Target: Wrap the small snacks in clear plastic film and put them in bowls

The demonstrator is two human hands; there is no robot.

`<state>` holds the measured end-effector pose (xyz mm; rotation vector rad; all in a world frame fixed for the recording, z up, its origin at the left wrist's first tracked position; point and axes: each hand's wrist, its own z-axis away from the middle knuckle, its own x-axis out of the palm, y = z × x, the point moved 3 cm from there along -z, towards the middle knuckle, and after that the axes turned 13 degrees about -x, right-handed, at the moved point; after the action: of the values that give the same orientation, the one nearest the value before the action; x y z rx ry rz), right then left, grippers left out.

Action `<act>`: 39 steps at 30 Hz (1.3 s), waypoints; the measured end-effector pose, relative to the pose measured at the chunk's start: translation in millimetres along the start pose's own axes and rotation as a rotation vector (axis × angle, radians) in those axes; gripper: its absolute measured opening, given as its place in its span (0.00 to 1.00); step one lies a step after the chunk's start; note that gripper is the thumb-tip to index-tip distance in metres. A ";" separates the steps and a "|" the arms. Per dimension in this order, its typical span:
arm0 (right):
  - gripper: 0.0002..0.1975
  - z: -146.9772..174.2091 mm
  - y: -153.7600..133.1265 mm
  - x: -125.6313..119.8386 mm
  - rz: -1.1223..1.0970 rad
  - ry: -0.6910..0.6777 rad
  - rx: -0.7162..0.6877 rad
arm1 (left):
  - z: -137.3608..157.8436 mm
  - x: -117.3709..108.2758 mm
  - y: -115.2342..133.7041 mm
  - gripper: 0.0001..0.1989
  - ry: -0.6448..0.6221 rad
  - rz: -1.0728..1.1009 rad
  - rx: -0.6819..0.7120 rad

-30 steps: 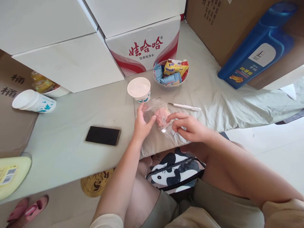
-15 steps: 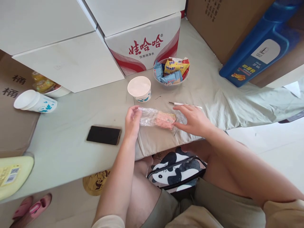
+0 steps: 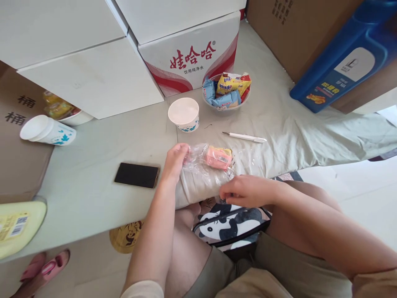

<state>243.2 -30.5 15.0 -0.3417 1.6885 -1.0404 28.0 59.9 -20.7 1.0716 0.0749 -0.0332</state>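
Note:
A clear plastic bag [image 3: 197, 156] lies spread on the cloth-covered table [image 3: 93, 165]. Inside it or on top of it sits a small pink and yellow packet [image 3: 218, 158]; which of the two I cannot tell. My left hand [image 3: 177, 160] pinches the bag's left end. My right hand [image 3: 240, 190] is closed at the table's front edge, with its fingers curled on the near side of the clear plastic. Behind the packet lies a white pen [image 3: 245, 136], and beyond that stands a white paper bowl [image 3: 183, 115] with a blue leaf print.
A clear bowl of wrapped snacks [image 3: 226, 93] stands at the back, before a white carton [image 3: 192, 58]. The phone [image 3: 137, 175] and tipped paper cups [image 3: 48, 130] are left. A blue bottle [image 3: 335, 62] stands right; a pale yellow container [image 3: 21, 227] is front left.
My right hand has moved from the packet's right side down to the table edge and closed. The plastic now lies spread wider, and the pen shows in full.

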 end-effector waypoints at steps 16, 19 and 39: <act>0.16 -1.1 31.0 -18.0 0.534 0.473 0.181 | 22.2 12.8 -8.1 0.07 -0.112 -0.452 0.139; 0.22 -5.7 34.5 -14.3 0.512 0.432 0.173 | 25.3 20.0 -9.2 0.09 -0.205 -0.012 -0.061; 0.22 31.0 64.9 -52.0 0.183 1.005 0.315 | 10.9 21.2 4.6 0.05 0.016 0.469 -0.215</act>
<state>307.9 27.4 -3.6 0.6439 2.2970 -1.4245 50.0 52.7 -13.0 0.8532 -0.1570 0.3983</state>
